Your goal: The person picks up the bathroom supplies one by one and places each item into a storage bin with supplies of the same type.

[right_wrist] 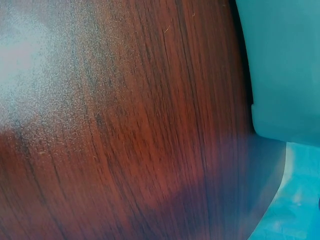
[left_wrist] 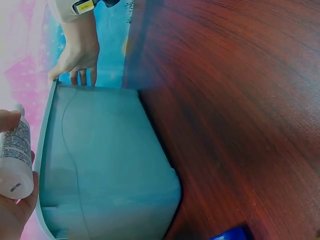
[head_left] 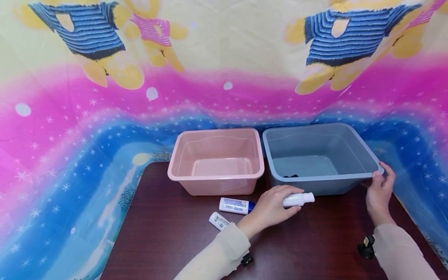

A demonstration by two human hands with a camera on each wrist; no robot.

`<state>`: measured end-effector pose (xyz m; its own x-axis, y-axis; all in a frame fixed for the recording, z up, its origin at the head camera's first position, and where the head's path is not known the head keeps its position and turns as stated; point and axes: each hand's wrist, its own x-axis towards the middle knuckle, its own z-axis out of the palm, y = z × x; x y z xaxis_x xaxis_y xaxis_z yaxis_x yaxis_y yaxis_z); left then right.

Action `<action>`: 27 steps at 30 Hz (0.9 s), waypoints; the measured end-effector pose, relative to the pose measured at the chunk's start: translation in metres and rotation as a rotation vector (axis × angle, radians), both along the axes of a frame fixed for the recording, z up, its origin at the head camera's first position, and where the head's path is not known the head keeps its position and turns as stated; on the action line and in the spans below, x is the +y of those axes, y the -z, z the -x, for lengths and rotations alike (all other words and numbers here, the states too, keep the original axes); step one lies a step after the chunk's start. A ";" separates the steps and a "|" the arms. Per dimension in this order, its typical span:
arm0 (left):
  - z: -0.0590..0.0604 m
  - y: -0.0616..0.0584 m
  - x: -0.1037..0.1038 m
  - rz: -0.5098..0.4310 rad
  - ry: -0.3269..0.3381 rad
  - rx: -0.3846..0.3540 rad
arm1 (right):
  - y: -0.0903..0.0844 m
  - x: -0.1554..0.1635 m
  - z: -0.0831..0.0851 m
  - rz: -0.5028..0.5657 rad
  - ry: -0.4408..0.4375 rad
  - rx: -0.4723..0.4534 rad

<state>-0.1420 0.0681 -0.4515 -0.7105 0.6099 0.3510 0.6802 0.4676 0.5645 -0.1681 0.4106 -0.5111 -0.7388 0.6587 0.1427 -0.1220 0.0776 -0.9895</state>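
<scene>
My left hand (head_left: 273, 208) holds a small white bottle (head_left: 294, 199) on its side, just in front of the blue-grey bin (head_left: 308, 178). Small print covers the bottle (left_wrist: 16, 145) in the left wrist view, where its base faces the camera. At the bin's near right corner, my right hand (head_left: 380, 194) grips the rim, also visible in the left wrist view. Only table and part of the bin show in the right wrist view. A dark item (head_left: 291, 176) lies inside the bin, mostly hidden by the front wall.
Left of the blue-grey bin stands a pink bin (head_left: 217, 177). A white bottle with a blue cap (head_left: 235, 205) lies before it, and another white bottle (head_left: 219, 221) is partly covered by my left sleeve. The dark wooden table (head_left: 168, 241) meets a patterned cloth (head_left: 105, 155) behind.
</scene>
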 end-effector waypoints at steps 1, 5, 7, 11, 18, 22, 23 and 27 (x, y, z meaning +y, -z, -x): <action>0.000 -0.001 0.000 -0.001 0.001 0.004 | 0.001 0.000 0.000 -0.020 0.009 -0.007; 0.002 -0.003 0.000 0.002 -0.004 0.034 | 0.002 0.000 0.001 0.010 0.005 0.017; 0.003 -0.005 0.000 0.005 -0.008 0.045 | 0.002 0.000 0.001 0.046 -0.003 0.036; 0.005 -0.008 0.001 0.012 -0.014 0.053 | 0.002 0.000 0.000 0.100 -0.015 0.067; 0.009 -0.011 0.003 0.024 -0.007 0.077 | 0.003 -0.001 0.001 0.146 -0.032 0.111; 0.010 -0.013 0.003 0.034 -0.002 0.099 | 0.002 -0.001 0.000 0.157 -0.041 0.112; 0.011 -0.014 0.003 0.041 0.001 0.104 | 0.002 -0.001 0.000 0.159 -0.043 0.112; 0.012 -0.015 0.003 0.071 0.006 0.128 | 0.002 0.000 0.000 0.173 -0.052 0.121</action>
<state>-0.1541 0.0710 -0.4361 -0.6590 0.6402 0.3948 0.7475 0.4989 0.4386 -0.1682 0.4102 -0.5131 -0.7567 0.6426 0.1203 -0.2399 -0.1018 -0.9654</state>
